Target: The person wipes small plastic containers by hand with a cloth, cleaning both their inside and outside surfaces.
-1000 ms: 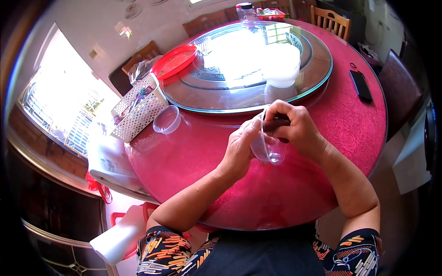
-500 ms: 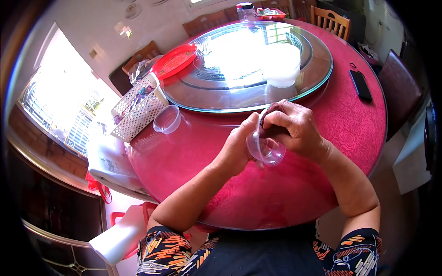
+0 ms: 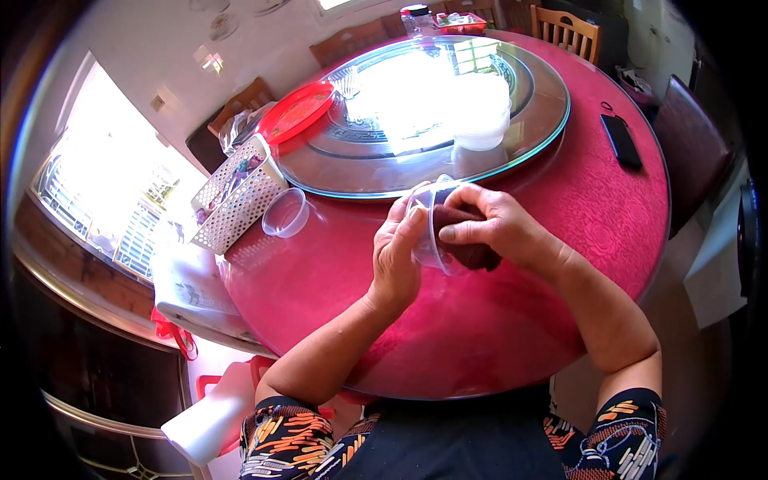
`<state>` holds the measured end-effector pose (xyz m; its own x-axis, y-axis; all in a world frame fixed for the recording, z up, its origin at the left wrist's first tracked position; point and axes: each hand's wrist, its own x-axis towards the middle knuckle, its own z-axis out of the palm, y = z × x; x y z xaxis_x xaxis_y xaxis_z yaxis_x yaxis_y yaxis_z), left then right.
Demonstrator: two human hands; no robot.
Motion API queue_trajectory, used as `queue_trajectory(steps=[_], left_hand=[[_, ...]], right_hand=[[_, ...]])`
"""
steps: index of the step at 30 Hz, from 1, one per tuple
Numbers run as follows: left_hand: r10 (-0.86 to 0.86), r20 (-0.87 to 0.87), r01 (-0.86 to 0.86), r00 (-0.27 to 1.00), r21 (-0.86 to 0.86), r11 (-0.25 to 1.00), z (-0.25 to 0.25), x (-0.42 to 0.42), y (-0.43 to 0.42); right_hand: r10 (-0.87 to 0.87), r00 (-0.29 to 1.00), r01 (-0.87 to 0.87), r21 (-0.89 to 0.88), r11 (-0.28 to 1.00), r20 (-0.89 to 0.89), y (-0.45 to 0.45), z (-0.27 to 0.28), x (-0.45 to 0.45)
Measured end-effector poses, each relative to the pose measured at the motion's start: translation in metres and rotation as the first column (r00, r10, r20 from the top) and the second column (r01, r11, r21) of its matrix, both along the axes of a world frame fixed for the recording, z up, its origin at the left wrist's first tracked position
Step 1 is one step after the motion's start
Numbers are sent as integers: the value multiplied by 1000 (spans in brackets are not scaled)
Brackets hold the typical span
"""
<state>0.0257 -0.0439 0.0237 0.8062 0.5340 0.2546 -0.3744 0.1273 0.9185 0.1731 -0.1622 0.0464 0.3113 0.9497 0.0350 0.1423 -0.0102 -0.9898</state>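
My left hand (image 3: 398, 250) is closed around the side of a clear plastic cup (image 3: 429, 250), which is tilted with its opening towards the right. A dark brown cloth (image 3: 474, 250) is pinched in my right hand (image 3: 498, 220), against the cup's rim. How far the cloth reaches into the cup I cannot tell. Both hands are raised above the near part of the red table (image 3: 480, 344). Another clear plastic tub (image 3: 286, 213) sits on the table to the left, beside a white perforated basket (image 3: 240, 196) with small wrapped items in it.
A glass turntable (image 3: 368, 180) carries a stack of white translucent tubs (image 3: 482, 120) and a red tray (image 3: 296, 112). A black phone (image 3: 621, 141) lies on the right side of the table. Jars (image 3: 420, 20) and a red basket (image 3: 460, 24) stand at the far edge.
The cup has turned so its opening faces right. My right hand has drawn back a little, and more of the brown cloth shows. My left hand has shifted slightly left.
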Motion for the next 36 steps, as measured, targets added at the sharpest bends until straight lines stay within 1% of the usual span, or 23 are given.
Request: queue_trajectory(steps=[1, 2, 4, 5, 6, 7, 8, 9, 12, 13, 16, 17, 20, 21, 24, 25, 28, 29, 32, 33, 36], left_hand=[[35, 13, -36, 999, 62, 997, -3, 2, 2], [44, 11, -45, 999, 116, 992, -5, 1, 4], [61, 8, -61, 998, 221, 973, -6, -4, 6], [61, 7, -61, 998, 196, 979, -4, -3, 5], [70, -21, -66, 997, 144, 987, -5, -2, 7], [77, -49, -73, 996, 92, 993, -8, -2, 11], [83, -77, -80, 994, 39, 996, -8, -1, 14], [34, -85, -38, 996, -51, 998, -4, 0, 14], [-67, -115, 51, 991, -136, 989, -12, 3, 22], [-115, -121, 101, 986, -118, 988, -13, 2, 23], [-351, -3, 331, 937, -326, 886, -16, 4, 23], [-388, -19, 360, 921, -335, 871, -15, 4, 21], [-302, 9, 285, 953, -356, 890, -11, 2, 18], [-310, -11, 292, 951, -305, 907, -12, 0, 22], [-149, -3, 144, 989, -234, 961, -10, 2, 19], [-145, -22, 138, 989, -189, 972, -9, 1, 19], [-186, 56, 194, 981, -210, 958, -6, 2, 13], [-219, 50, 225, 974, -240, 944, -12, 2, 17], [-132, 66, 147, 989, -328, 933, -8, 8, 8], [-138, 51, 147, 989, -350, 925, -4, 7, 7], [-337, 50, 327, 940, -414, 850, -13, 0, 17]], right_hand=[[62, 998, -61, -36, 998, 29, 0, 1, 1], [92, 996, -91, -47, 995, 19, -1, -1, 0], [118, 991, -113, -91, 989, 59, -6, 7, -5], [94, 985, -91, -26, 995, 143, -5, 1, -3], [-23, 925, 3, 51, 999, 380, -5, -2, -4], [-149, 797, 76, 148, 986, 585, -5, -4, -5], [-277, 613, 121, 258, 958, 740, -5, -6, -6], [-384, 500, 189, 335, 923, 776, -3, -6, -6], [-580, 294, 234, 531, 814, 760, 1, -9, 0], [-629, 302, 171, 609, 775, 716, 3, -11, 2], [-663, 328, -30, 709, 705, 673, -1, -1, 0], [-663, 328, -81, 720, 690, 673, 0, 2, -2], [-642, 338, -36, 691, 722, 689, 2, 2, -6], [-634, 314, -31, 675, 737, 707, 3, 0, -5], [-526, 310, 96, 524, 846, 792, 1, -8, -10], [-477, 320, 86, 476, 875, 819, 0, -7, -11], [-323, 348, 57, 324, 944, 880, -7, -2, -11], [-346, 334, -2, 368, 930, 877, -6, -5, -10], [-299, 555, -91, 414, 906, 776, -6, -1, -18], [-342, 573, -98, 477, 873, 745, -4, -2, -21], [-464, 516, -178, 620, 764, 720, 1, -3, -17]])
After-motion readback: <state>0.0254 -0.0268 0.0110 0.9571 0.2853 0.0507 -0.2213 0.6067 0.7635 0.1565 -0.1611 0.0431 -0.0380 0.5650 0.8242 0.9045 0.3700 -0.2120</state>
